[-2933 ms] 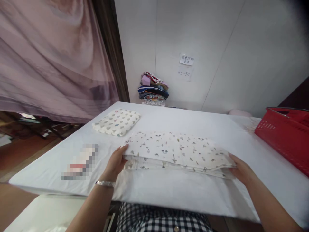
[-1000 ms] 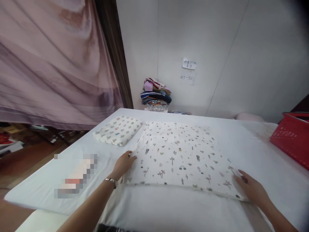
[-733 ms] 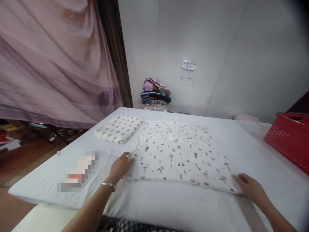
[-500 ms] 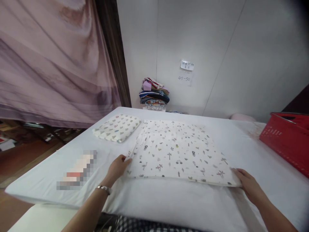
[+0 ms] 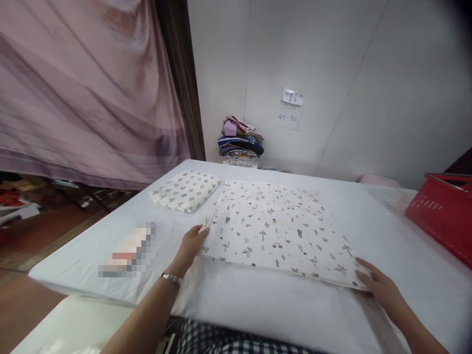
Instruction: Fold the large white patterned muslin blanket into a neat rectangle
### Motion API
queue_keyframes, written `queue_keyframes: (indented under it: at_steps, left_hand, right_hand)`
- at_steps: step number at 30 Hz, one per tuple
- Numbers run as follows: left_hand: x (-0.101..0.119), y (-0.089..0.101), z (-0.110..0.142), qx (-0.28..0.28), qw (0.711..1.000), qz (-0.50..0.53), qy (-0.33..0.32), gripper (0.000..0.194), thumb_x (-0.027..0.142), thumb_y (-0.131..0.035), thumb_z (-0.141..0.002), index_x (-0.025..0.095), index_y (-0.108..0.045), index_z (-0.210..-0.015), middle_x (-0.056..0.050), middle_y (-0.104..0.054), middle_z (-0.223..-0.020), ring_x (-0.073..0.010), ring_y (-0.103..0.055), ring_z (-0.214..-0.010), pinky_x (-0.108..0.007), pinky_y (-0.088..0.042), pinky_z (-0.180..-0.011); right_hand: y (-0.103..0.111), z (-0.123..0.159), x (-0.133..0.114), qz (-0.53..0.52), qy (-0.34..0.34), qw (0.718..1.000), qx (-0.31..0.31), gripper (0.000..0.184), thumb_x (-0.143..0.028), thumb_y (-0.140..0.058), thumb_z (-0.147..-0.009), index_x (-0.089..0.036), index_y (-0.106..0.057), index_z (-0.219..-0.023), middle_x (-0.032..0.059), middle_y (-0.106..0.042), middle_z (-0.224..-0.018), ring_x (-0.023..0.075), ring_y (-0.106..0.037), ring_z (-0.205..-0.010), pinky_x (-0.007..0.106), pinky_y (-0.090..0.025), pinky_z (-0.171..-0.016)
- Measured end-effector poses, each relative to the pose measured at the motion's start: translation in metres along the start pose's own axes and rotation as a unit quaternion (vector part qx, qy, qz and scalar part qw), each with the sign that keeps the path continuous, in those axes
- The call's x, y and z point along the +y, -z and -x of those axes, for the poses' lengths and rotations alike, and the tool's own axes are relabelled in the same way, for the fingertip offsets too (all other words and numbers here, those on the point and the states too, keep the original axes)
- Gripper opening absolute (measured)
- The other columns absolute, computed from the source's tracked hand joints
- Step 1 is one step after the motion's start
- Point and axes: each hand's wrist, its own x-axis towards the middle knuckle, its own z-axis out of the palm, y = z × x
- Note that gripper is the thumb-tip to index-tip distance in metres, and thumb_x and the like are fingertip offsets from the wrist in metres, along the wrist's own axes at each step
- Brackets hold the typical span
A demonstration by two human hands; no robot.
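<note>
A white cloth [image 5: 273, 231] printed with small palm trees and other little figures lies spread flat on the white-covered table [image 5: 273, 292]. Its near left corner is pinched between the thumb and fingers of my left hand [image 5: 193, 242], which wears a silver bracelet. At the near right corner, my right hand [image 5: 376, 279] grips the edge, thumb on the near side and fingers over the top. Beyond my left hand sits a folded cream cloth [image 5: 184, 191] with a grey-green pattern, apart from the spread one.
A pixelated, unreadable item [image 5: 127, 250] lies on the table's left. The red plastic basket [image 5: 442, 211] stands at the right edge. Behind the table rises a stack of folded fabrics [image 5: 241, 142] against the wall. A pink curtain [image 5: 84, 93] hangs at the left.
The camera view has shifted slightly, so everything sits a little further right. Both hands keep hold of the same corners, and the cloth lies nearly as before.
</note>
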Motion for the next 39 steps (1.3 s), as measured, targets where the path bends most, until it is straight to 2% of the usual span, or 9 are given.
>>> queue_keyframes:
  at_steps: [3,7,11,15,17,21,28,30,39]
  left_hand:
    - [0.003,-0.008,0.002,0.0,1.0,0.017,-0.012,0.038,0.038,-0.068,-0.064,0.014,-0.06,-0.092,-0.003,-0.064,-0.066,-0.016,-0.06,-0.057,-0.025,-0.047,-0.052]
    - [0.007,-0.022,0.01,-0.013,0.999,0.017,-0.034,0.045,0.042,-0.069,-0.063,0.016,-0.058,-0.097,-0.002,-0.064,-0.069,-0.015,-0.059,-0.059,-0.024,-0.046,-0.054]
    - [0.009,-0.041,0.02,-0.056,0.996,0.038,-0.055,0.047,0.048,-0.068,-0.064,0.018,-0.059,-0.099,-0.002,-0.064,-0.077,-0.0162,-0.06,-0.068,-0.025,-0.046,-0.062]
    - [0.012,-0.066,0.032,-0.114,0.989,0.089,-0.034,0.039,0.048,-0.064,-0.068,0.017,-0.062,-0.093,-0.004,-0.065,-0.079,-0.0174,-0.06,-0.073,-0.026,-0.046,-0.064]
    - [0.014,-0.079,0.038,-0.135,0.984,0.112,0.001,0.038,0.048,-0.063,-0.068,0.018,-0.061,-0.092,-0.004,-0.065,-0.08,-0.0181,-0.059,-0.072,-0.026,-0.045,-0.059]
    - [0.011,-0.105,0.051,-0.19,0.966,0.162,0.06,0.035,0.047,-0.065,-0.066,0.019,-0.057,-0.086,-0.004,-0.063,-0.077,-0.0171,-0.057,-0.066,-0.025,-0.041,-0.052]
    - [-0.01,-0.137,0.07,-0.244,0.957,0.154,0.011,0.038,0.051,-0.063,-0.067,0.016,-0.055,-0.077,-0.001,-0.055,-0.068,-0.0141,-0.052,-0.065,-0.026,-0.042,-0.06]
    - [-0.014,-0.139,0.072,-0.239,0.963,0.128,0.0,0.037,0.051,-0.061,-0.069,0.016,-0.055,-0.078,0.0,-0.055,-0.069,-0.0133,-0.051,-0.064,-0.025,-0.041,-0.06]
    - [-0.014,-0.137,0.077,-0.282,0.951,0.126,-0.019,0.027,0.034,-0.065,-0.066,0.016,-0.058,-0.085,-0.001,-0.059,-0.072,-0.0125,-0.052,-0.063,-0.024,-0.041,-0.059]
  right_hand:
    - [0.0,-0.011,0.011,0.115,0.044,0.992,0.026,0.065,-0.056,-0.051,-0.07,-0.021,-0.055,-0.123,0.005,-0.064,-0.08,0.0209,-0.059,-0.061,0.034,-0.051,-0.062]
    - [-0.003,-0.022,0.024,0.257,0.211,0.937,0.105,0.059,-0.056,-0.043,-0.072,-0.017,-0.06,-0.114,0.0125,-0.061,-0.11,0.0314,-0.057,-0.1,0.045,-0.044,-0.088]
    - [-0.017,-0.011,0.008,0.23,0.33,0.906,0.132,0.052,-0.053,-0.044,-0.074,-0.016,-0.064,-0.105,0.0132,-0.049,-0.131,0.0329,-0.045,-0.118,0.046,-0.037,-0.098]
    - [-0.055,0.018,-0.028,0.058,0.211,0.975,-0.023,0.044,-0.051,-0.058,-0.071,-0.021,-0.065,-0.103,0.0075,-0.065,-0.108,0.0274,-0.057,-0.104,0.037,-0.048,-0.087]
    - [-0.081,0.034,-0.048,-0.055,0.151,0.98,-0.114,0.045,-0.051,-0.063,-0.071,-0.02,-0.065,-0.104,0.0077,-0.068,-0.099,0.0248,-0.062,-0.095,0.035,-0.05,-0.084]
    - [-0.132,0.061,-0.081,-0.194,0.094,0.95,-0.227,0.046,-0.05,-0.07,-0.068,-0.017,-0.067,-0.1,0.0097,-0.068,-0.097,0.0224,-0.063,-0.085,0.033,-0.052,-0.074]
    - [-0.186,0.09,-0.115,-0.359,0.045,0.843,-0.397,0.046,-0.052,-0.059,-0.08,-0.022,-0.059,-0.115,0.0079,-0.063,-0.112,0.0212,-0.059,-0.098,0.032,-0.049,-0.076]
    - [-0.193,0.095,-0.121,-0.373,0.055,0.825,-0.421,0.045,-0.052,-0.057,-0.081,-0.022,-0.059,-0.114,0.0065,-0.065,-0.106,0.0195,-0.06,-0.093,0.029,-0.048,-0.072]
    - [-0.214,0.088,-0.117,-0.416,-0.037,0.839,-0.349,0.035,-0.041,-0.069,-0.072,-0.015,-0.063,-0.095,0.0042,-0.069,-0.083,0.0188,-0.064,-0.076,0.024,-0.047,-0.055]
